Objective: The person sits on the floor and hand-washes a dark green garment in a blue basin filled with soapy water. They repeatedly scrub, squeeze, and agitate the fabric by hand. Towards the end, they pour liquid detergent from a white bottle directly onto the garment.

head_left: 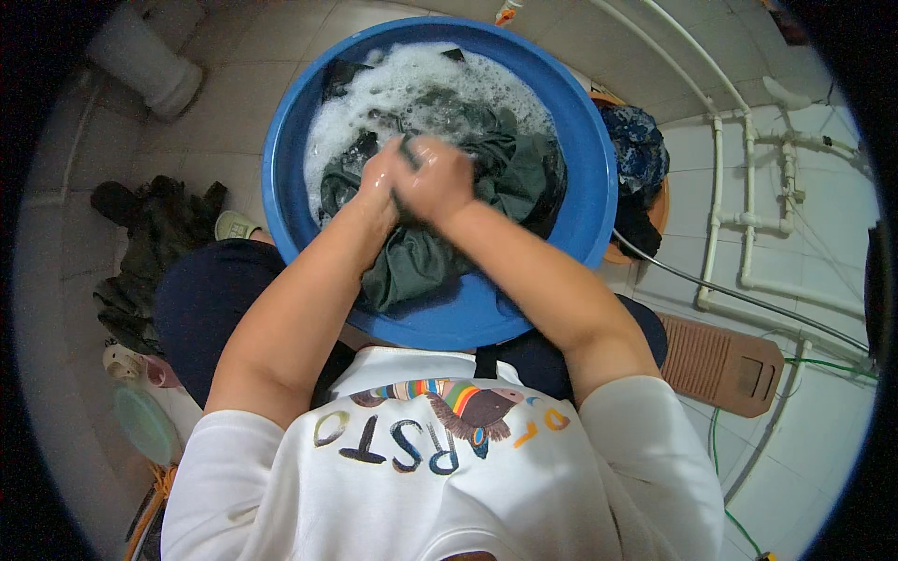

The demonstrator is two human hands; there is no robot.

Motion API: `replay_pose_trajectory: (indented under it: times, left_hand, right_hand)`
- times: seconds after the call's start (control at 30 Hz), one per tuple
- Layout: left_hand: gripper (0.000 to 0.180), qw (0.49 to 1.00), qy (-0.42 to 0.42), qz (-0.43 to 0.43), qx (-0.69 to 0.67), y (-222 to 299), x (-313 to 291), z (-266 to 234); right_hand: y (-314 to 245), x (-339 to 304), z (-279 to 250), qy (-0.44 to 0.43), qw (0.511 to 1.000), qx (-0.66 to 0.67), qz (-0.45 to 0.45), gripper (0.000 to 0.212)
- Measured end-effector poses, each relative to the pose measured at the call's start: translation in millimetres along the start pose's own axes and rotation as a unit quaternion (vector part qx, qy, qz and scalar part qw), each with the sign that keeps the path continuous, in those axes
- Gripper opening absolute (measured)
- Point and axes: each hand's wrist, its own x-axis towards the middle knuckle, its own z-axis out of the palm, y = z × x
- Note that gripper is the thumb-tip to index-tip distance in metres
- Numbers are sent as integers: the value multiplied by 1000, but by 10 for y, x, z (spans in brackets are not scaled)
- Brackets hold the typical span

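A large round blue basin stands in front of me, with white suds over its far part. Dark green wet cloth, apparently a garment, lies bunched in it and rises toward my body. My left hand is closed on a fold of this cloth near the basin's middle. Pressed close beside it, my right hand grips the same cloth, slightly smeared by motion. The part of the cloth between my palms is hidden.
At the right, an orange tub holds dark patterned clothes. A brown washboard lies near white pipes and a grey hose. Dark clothing is piled at the left, near a pale green lid-like disc.
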Motion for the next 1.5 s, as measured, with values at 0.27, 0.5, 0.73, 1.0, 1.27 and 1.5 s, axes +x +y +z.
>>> replay_pose_trajectory:
  times: [0.27,0.5,0.73,1.0,1.27,1.5]
  left_hand:
    - [25,997,5,-57,-55,26,-334,391]
    - [26,999,-13,35,-8,4,-162,22]
    - [40,987,-16,-39,-152,109,-217,355]
    - [35,973,159,162,34,93,240,-194]
    - [32,995,4,20,-96,256,63,65]
    - [28,970,-79,158,168,162,118,-38]
  right_hand:
    - [469,243,-64,-27,978,70,196,36]
    - [-49,-104,-19,-46,990,36,-126,22]
    - [991,632,-37,-73,961,-244,112,51]
    - [1223,757,-83,-351,830,-374,218,55]
    - [520,266,71,-101,987,-86,-91,20]
    - [-264,-104,-140,-8,961,26,-275,22]
